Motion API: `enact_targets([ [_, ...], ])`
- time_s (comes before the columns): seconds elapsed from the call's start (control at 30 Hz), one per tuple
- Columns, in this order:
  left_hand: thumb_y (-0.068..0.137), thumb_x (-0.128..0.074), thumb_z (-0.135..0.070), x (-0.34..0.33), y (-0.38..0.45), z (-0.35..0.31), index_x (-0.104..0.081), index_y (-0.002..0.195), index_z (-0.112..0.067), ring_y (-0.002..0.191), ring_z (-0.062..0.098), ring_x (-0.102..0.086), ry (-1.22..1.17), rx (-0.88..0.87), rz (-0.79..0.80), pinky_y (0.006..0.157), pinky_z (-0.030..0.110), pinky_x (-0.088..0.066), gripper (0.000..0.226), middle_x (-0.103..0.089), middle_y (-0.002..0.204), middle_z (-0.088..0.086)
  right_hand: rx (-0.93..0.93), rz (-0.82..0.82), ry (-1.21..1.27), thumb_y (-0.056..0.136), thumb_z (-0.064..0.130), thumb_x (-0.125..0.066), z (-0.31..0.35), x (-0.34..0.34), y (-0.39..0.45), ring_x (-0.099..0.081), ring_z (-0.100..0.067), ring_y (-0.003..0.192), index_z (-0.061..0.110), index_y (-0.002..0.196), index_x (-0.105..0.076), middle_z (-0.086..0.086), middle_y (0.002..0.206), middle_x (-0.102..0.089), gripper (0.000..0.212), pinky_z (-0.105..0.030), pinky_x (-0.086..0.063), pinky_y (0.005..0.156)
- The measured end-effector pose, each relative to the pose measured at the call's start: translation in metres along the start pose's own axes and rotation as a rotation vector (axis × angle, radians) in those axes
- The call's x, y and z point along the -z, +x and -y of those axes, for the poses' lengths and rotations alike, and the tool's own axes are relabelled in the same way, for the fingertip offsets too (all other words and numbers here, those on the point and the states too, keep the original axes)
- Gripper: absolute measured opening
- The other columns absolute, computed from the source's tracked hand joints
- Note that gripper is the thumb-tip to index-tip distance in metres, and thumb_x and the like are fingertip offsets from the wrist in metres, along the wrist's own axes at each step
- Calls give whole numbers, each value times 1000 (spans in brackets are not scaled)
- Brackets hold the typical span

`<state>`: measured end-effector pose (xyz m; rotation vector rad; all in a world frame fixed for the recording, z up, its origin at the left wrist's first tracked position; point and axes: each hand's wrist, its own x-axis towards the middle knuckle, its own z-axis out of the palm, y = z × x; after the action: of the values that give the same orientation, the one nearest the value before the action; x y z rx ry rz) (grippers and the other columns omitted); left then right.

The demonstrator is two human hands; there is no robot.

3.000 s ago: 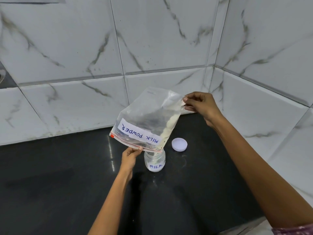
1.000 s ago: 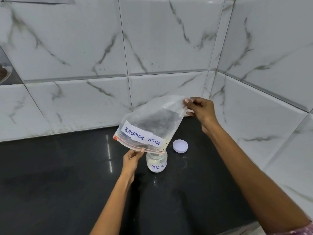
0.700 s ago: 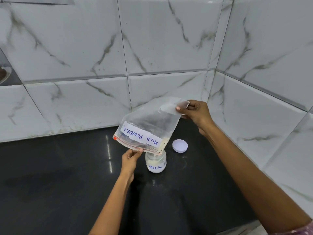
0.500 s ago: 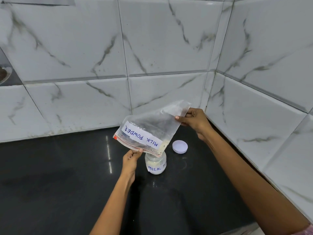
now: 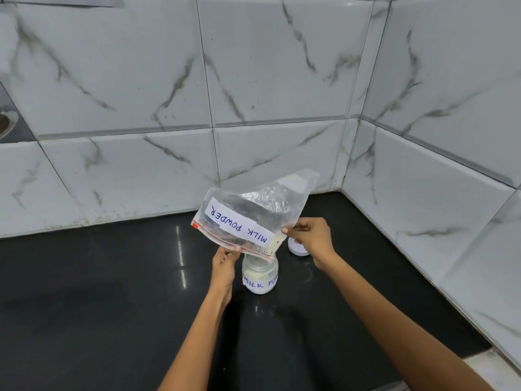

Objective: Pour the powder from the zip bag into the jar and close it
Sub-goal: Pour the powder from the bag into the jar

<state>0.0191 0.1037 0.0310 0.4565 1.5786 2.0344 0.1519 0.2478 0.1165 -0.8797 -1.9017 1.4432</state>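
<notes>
So the clear plastic zip bag labelled MILK POWDER (image 5: 248,218) is tipped upside down, its open red-striped mouth right over the small clear glass jar (image 5: 260,275) standing on the glossy black bench (image 5: 98,292). Left hand (image 5: 224,263) has its grip pinching the bag's mouth edge, right hand (image 5: 311,238) pinches the bag's side. The round white lid (image 5: 297,248) sits just beside the jar, partly behind the right hand.
</notes>
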Motion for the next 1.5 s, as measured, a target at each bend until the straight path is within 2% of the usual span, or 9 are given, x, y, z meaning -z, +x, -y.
enact_targets([
  [0.17, 94, -57, -11, 0, -3, -1, -62, 111, -10, 94, -3, -66, 0, -20, -12, 84, 17, -45, 18, -71, 106, -2, 141, 23, -145, 70, 17, -84, 10, -4, 4, -66, -6, 66, 5, 75, -76, -4, 76, -76, 15, -23, -52, 61],
  [0.33, 94, -56, -9, 1, -5, 0, -62, 113, -13, 99, 1, -66, 6, -37, -9, 80, 13, -48, 20, -73, 105, -5, 113, -4, -98, 72, 14, -82, 4, -11, 1, -71, -30, 76, 1, 74, -72, -12, 76, -75, 16, -41, -57, 69],
  [0.47, 94, -54, -7, 5, -7, 1, -63, 111, -19, 98, -3, -65, -3, -26, 21, 75, 8, -49, 22, -74, 103, -12, 99, 21, -20, 73, 8, -81, -2, -16, -3, -71, -12, 72, 1, 73, -72, -7, 75, -75, 11, -28, -58, 66],
  [0.57, 95, -53, -10, 8, -8, 0, -63, 116, -17, 103, -2, -63, -3, -21, 52, 81, 13, -45, 24, -72, 110, -9, 47, -19, 32, 74, 7, -79, -2, -16, -3, -71, -18, 77, 4, 77, -74, -12, 78, -75, 7, -20, -57, 65],
  [0.83, 93, -54, -10, 9, -10, -4, -62, 118, -19, 107, 0, -61, -20, 9, 109, 90, 21, -38, 28, -70, 116, -8, 63, -53, 43, 76, 6, -77, -4, -12, -1, -72, -17, 80, 5, 81, -73, -9, 80, -75, 6, -26, -58, 75],
  [1.07, 93, -54, -9, 10, -11, -4, -63, 112, -22, 99, -6, -63, 8, 1, 112, 83, 17, -39, 25, -72, 107, -14, -42, -11, 83, 81, 9, -74, -9, -11, -5, -69, -11, 72, 12, 78, -67, -6, 79, -72, 8, -14, -49, 50],
  [1.17, 93, -54, -9, 11, -10, -4, -64, 110, -22, 100, -4, -63, 10, 6, 118, 85, 19, -39, 24, -73, 107, -11, -103, 26, 124, 79, 5, -75, -11, -9, -5, -69, -12, 74, 10, 77, -67, -8, 80, -73, 10, -15, -50, 53],
  [1.37, 93, -54, -10, 10, -11, -7, -63, 109, -23, 100, -5, -63, 15, -3, 125, 90, 21, -38, 23, -73, 107, -13, 19, 8, 88, 74, 5, -79, -10, -15, -3, -66, -2, 62, 5, 76, -70, -5, 71, -71, 9, -13, -51, 53],
  [1.5, 93, -55, -11, 14, -11, -7, -63, 110, -24, 97, -10, -62, 29, 9, 118, 87, 18, -36, 22, -72, 105, -17, 58, 7, 73, 75, 5, -79, -13, -14, 0, -68, -8, 69, 4, 79, -72, -11, 77, -73, 8, -14, -54, 59],
])
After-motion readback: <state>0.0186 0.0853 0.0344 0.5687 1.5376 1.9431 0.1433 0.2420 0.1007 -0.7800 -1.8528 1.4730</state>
